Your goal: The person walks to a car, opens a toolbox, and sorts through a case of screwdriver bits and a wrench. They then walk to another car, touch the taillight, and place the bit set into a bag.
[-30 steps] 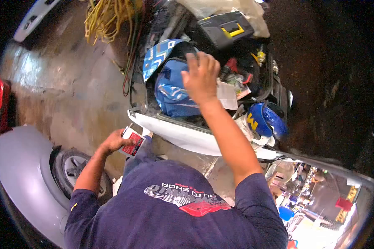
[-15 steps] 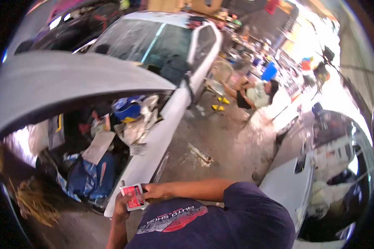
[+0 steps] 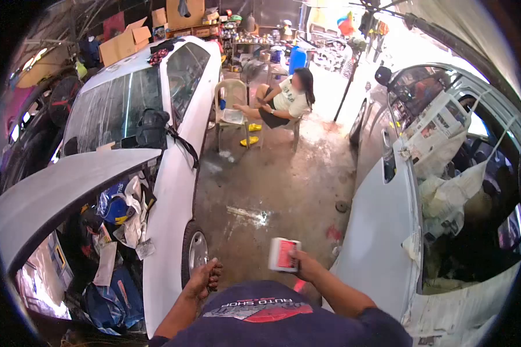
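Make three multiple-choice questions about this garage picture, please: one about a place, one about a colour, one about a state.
1. Where is the small white box with a red label?
A. in the right hand
B. inside the open boot
C. on the concrete floor

2. What colour is the plastic barrel at the back of the garage?
A. yellow
B. blue
C. green

3. In what state is the left hand?
A. gripping a wrench
B. empty, fingers loosely curled
C. pressed flat on the white car

Answers:
1 A, the fingers of the right hand close around the box, above the floor.
2 B, the barrel behind the seated person is blue.
3 B, nothing shows in the left hand, and it is clear of the white car on the left.
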{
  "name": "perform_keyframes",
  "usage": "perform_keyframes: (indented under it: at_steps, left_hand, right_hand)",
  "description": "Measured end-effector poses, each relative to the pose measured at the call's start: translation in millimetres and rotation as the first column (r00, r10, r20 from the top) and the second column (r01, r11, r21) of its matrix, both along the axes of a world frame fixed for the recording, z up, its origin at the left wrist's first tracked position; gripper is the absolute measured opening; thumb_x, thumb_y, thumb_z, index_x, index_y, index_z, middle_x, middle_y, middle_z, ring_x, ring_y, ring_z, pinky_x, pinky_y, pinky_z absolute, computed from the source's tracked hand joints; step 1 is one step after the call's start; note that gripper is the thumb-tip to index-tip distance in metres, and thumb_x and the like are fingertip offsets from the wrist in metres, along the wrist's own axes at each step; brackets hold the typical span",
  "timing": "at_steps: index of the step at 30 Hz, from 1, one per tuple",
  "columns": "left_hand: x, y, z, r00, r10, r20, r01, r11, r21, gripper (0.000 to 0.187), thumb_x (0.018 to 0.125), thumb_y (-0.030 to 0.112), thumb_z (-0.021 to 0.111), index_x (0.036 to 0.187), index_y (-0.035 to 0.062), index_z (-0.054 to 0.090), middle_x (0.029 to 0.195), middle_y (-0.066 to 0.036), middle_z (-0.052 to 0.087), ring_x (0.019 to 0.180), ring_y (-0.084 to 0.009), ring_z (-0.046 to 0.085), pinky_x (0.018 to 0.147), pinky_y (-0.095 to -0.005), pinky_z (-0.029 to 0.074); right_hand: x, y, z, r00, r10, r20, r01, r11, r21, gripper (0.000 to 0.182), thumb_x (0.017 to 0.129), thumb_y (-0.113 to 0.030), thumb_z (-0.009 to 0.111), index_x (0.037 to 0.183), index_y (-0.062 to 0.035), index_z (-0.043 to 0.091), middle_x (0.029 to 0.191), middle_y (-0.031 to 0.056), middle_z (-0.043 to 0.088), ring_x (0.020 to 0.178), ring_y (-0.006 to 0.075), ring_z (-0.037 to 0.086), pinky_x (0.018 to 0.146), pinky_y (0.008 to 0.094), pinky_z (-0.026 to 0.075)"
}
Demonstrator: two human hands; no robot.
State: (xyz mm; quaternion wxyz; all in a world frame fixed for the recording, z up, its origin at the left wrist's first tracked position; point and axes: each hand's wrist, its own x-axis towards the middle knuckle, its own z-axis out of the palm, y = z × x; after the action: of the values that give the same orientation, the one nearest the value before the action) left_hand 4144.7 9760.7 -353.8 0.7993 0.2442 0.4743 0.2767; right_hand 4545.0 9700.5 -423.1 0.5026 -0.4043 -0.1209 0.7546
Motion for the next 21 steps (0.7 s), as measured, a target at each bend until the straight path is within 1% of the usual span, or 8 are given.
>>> perform_keyframes:
  at_steps: [3,6,11,15,17,18,20,21]
  left_hand:
    - [8.8,16.6,-5.0,0.999,-0.006,-0.044,0.004,0.999,-0.050,0.042,0.107,0.047,0.068,0.115,0.0059,0.062,0.080,0.005,0.044,0.062,-0.0074,0.035,0.054,-0.0242,0.033]
    - [18.7,51.1,-25.2,0.999,-0.038,-0.037,0.035,0.996,-0.082,0.038,0.110,0.043,0.066,0.116,0.0048,0.062,0.079,0.005,0.042,0.063,-0.0078,0.035,0.055,-0.0246,0.033]
    - [41.6,119.8,-49.9,0.991,-0.108,0.084,0.116,0.989,-0.094,0.035,0.111,0.036,0.065,0.121,0.0028,0.065,0.082,0.000,0.050,0.068,-0.0098,0.045,0.056,-0.0251,0.041]
    - [43.8,186.1,-57.9,0.986,-0.103,0.128,0.114,0.990,-0.079,0.032,0.111,0.031,0.062,0.126,0.0023,0.065,0.086,-0.001,0.054,0.071,-0.0111,0.051,0.059,-0.0257,0.046]
    - [34.6,222.2,-63.1,0.975,-0.113,0.191,0.126,0.990,-0.057,0.033,0.111,0.027,0.060,0.131,0.0016,0.065,0.089,-0.002,0.058,0.073,-0.0118,0.054,0.062,-0.0269,0.050]
    - [30.0,244.2,-73.6,0.984,-0.107,0.140,0.113,0.993,-0.042,0.038,0.110,0.028,0.065,0.133,-0.0020,0.069,0.100,-0.007,0.069,0.075,-0.0161,0.060,0.064,-0.0324,0.052]
    - [16.6,269.3,-70.3,0.986,-0.107,0.126,0.110,0.994,-0.019,0.035,0.110,0.028,0.062,0.132,0.0009,0.068,0.095,-0.004,0.064,0.074,-0.0135,0.058,0.063,-0.0302,0.052]
    - [12.8,286.1,-58.3,0.988,-0.110,0.110,0.110,0.994,0.011,0.032,0.111,0.028,0.060,0.130,0.0037,0.066,0.090,0.000,0.059,0.073,-0.0108,0.056,0.061,-0.0281,0.051]
  right_hand:
    - [32.9,-24.6,11.1,0.972,-0.234,-0.018,0.234,0.972,-0.013,0.058,0.096,-0.039,0.081,0.142,-0.0093,0.063,0.127,0.0076,0.075,0.113,0.0295,0.075,0.109,0.0544,0.058]
    - [39.3,-21.8,-1.3,0.946,-0.325,-0.014,0.324,0.946,-0.007,0.057,0.096,-0.043,0.080,0.140,-0.0095,0.065,0.124,0.0079,0.076,0.114,0.0292,0.075,0.108,0.0542,0.058]
    - [41.8,25.5,-17.2,0.988,-0.141,0.070,0.145,0.988,-0.054,0.059,0.094,-0.046,0.083,0.138,-0.0101,0.066,0.124,0.0076,0.076,0.111,0.0287,0.075,0.104,0.0532,0.058]
    - [37.7,90.3,48.3,0.934,-0.335,0.126,0.334,0.942,0.025,0.062,0.093,-0.049,0.083,0.138,-0.0105,0.065,0.128,0.0063,0.074,0.115,0.0276,0.072,0.104,0.0521,0.058]
    - [50.6,126.3,62.6,0.765,-0.644,-0.020,0.643,0.760,0.095,0.056,0.098,-0.048,0.079,0.136,-0.0097,0.064,0.123,0.0069,0.074,0.112,0.0286,0.072,0.096,0.0458,0.062]
    - [62.4,137.3,58.7,0.768,-0.640,-0.011,0.638,0.765,0.089,0.056,0.098,-0.048,0.079,0.136,-0.0097,0.064,0.123,0.0069,0.074,0.112,0.0286,0.072,0.096,0.0458,0.062]
    - [78.2,162.4,49.7,0.883,-0.415,0.217,0.389,0.908,0.156,0.055,0.099,-0.048,0.078,0.137,-0.0109,0.063,0.124,0.0074,0.073,0.113,0.0279,0.072,0.098,0.0467,0.061]
    - [78.7,177.8,48.9,0.887,-0.406,0.221,0.380,0.912,0.153,0.055,0.099,-0.048,0.078,0.137,-0.0109,0.063,0.124,0.0074,0.073,0.113,0.0279,0.072,0.098,0.0467,0.061]
